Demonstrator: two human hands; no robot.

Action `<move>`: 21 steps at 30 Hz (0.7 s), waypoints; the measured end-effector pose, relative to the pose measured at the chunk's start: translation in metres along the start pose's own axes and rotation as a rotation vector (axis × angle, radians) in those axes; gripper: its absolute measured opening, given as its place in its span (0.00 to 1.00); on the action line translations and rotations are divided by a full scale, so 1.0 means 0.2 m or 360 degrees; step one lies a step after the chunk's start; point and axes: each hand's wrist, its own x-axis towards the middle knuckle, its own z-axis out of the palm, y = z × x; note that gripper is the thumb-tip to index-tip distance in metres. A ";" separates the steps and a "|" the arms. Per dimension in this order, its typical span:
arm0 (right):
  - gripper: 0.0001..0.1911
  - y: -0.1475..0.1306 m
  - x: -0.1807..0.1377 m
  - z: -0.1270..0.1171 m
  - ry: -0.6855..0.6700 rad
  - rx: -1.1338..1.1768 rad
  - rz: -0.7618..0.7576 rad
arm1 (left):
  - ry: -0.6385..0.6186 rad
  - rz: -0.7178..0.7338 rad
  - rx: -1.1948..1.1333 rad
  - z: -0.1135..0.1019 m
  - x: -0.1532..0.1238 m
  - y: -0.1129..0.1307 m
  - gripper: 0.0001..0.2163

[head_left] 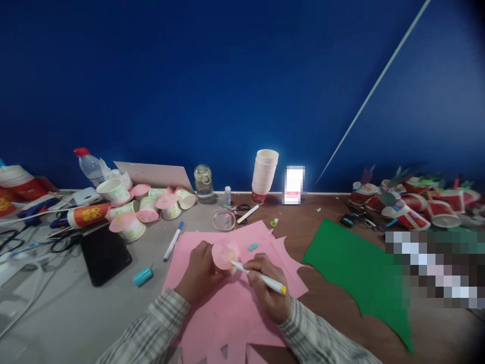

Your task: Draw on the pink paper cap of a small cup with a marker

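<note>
1. Pink-topped paper cup (223,252), over pink paper sheets (212,328), gripped in the left hand (199,273).
2. Right hand (270,299) pinches a yellow-ended white marker (273,284), its tip at the pink top.
3. Beyond stands a paper-cup stack (264,172); rightward lies green paper (356,268).

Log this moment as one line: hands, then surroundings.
left hand: holds pink-topped cup | right hand: holds marker, tip at pink top | below: pink paper | right: green paper

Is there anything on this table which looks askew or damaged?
The stack of paper cups near the blue wall leans: its top lies right of its base. The green sheet has curved cuts along one edge.
</note>
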 end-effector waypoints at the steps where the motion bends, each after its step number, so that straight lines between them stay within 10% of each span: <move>1: 0.07 0.00 0.00 0.00 0.0004 0.0000 0.0004 | 0.0003 -0.0010 -0.0001 0.00 0.00 0.00 0.13; 21: 0.08 0.01 -0.01 0.01 -0.0027 0.0008 0.0005 | 0.0012 0.0026 0.0018 0.01 0.00 -0.01 0.12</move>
